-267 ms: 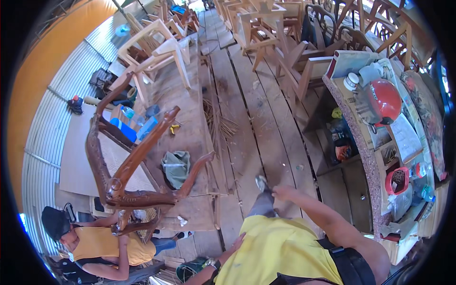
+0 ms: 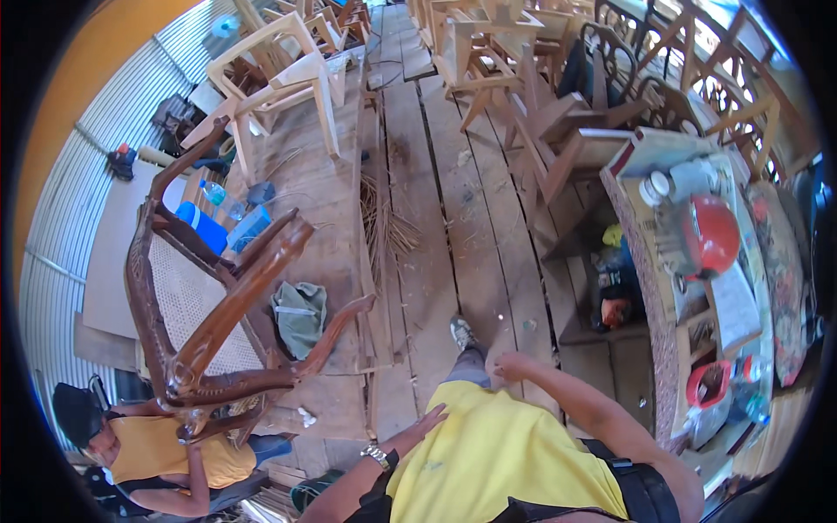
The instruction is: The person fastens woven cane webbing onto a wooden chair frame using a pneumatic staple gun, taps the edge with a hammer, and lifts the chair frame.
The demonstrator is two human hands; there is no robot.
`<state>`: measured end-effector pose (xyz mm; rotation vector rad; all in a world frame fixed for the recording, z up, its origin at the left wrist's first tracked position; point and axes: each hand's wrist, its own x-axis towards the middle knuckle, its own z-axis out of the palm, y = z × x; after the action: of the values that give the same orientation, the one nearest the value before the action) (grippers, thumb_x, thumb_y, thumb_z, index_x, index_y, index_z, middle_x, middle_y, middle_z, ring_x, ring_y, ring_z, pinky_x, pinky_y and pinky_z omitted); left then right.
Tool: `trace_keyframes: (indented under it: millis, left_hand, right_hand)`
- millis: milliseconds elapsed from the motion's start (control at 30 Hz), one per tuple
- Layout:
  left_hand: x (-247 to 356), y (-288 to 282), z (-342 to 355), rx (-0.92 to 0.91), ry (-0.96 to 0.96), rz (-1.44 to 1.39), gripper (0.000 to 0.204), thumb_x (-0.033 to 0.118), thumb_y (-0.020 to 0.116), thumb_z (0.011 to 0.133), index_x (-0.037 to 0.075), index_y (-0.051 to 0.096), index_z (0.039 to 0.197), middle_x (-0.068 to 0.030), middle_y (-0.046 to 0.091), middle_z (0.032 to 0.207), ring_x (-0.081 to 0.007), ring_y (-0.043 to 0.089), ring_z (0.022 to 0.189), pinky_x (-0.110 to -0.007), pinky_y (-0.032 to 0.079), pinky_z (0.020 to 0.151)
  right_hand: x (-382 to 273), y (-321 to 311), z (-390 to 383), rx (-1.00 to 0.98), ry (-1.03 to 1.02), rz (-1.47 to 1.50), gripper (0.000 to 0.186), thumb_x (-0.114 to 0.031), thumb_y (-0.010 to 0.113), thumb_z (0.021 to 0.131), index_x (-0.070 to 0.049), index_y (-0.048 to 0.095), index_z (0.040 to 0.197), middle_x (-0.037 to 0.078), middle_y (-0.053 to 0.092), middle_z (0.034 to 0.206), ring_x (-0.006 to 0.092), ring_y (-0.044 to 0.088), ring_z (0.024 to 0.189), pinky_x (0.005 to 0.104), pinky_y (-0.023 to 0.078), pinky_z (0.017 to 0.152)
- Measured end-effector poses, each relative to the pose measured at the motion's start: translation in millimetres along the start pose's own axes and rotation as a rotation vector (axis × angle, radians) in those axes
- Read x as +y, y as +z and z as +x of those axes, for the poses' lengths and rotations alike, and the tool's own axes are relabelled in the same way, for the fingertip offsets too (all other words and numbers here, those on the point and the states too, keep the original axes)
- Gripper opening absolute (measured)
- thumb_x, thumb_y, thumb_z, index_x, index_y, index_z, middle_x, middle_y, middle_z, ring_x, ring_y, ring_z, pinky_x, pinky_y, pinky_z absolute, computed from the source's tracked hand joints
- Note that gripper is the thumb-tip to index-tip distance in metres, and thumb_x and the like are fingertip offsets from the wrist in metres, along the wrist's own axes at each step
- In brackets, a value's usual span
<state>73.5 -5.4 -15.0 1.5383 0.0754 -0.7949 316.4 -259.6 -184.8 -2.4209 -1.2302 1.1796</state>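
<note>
Nearest, the left hand [image 2: 429, 424] hangs open with fingers spread against the yellow shirt [image 2: 488, 453], holding nothing; a wristwatch [image 2: 377, 455] sits on that wrist. The right hand [image 2: 508, 364] is loosely curled at the body's right side, empty. A shoe [image 2: 462, 332] rests on the plank floor [image 2: 436, 218] just ahead. Near left, a seated person [image 2: 148, 449] grips the dark carved chair [image 2: 218, 305], which is tilted over a raised platform. A green bag [image 2: 299, 315] lies beside it. Right, a cluttered bench carries a red helmet [image 2: 711, 234]. Far off stand unfinished pale chairs [image 2: 279, 78].
</note>
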Motion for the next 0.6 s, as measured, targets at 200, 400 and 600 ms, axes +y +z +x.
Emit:
trace_keyframes:
  millis: [200,400,600]
  left_hand:
    - [39,-52,46,0.025,-0.010,0.092,0.072,-0.004,0.042,0.085,0.017,0.024,0.151,-0.0097,0.004,0.160,-0.0295,0.011,0.146,-0.042,0.017,0.118]
    - [40,-83,72,0.155,-0.040,-0.100,0.063,0.005,0.046,0.092,0.016,0.024,0.150,-0.0099,0.007,0.159,-0.0266,0.013,0.146,-0.039,0.018,0.118]
    - [95,-105,86,0.193,-0.009,-0.110,0.055,0.017,0.046,0.095,0.011,0.029,0.146,-0.0130,0.011,0.158,-0.0280,0.017,0.145,-0.039,0.021,0.116]
  right_hand:
    - [133,-16,-28,-0.294,0.169,-0.247,0.033,-0.034,0.057,0.087,-0.005,0.067,0.100,0.018,0.067,0.104,0.0367,0.064,0.095,0.0457,0.051,0.079]
    - [199,-94,25,-0.047,0.354,-0.025,0.034,-0.030,0.052,0.087,-0.001,0.069,0.088,0.022,0.066,0.097,0.0386,0.064,0.090,0.0479,0.050,0.078]
    - [227,-176,97,-0.092,0.434,0.010,0.037,-0.035,0.053,0.089,-0.004,0.069,0.101,0.022,0.064,0.110,0.0374,0.062,0.103,0.0467,0.050,0.086]
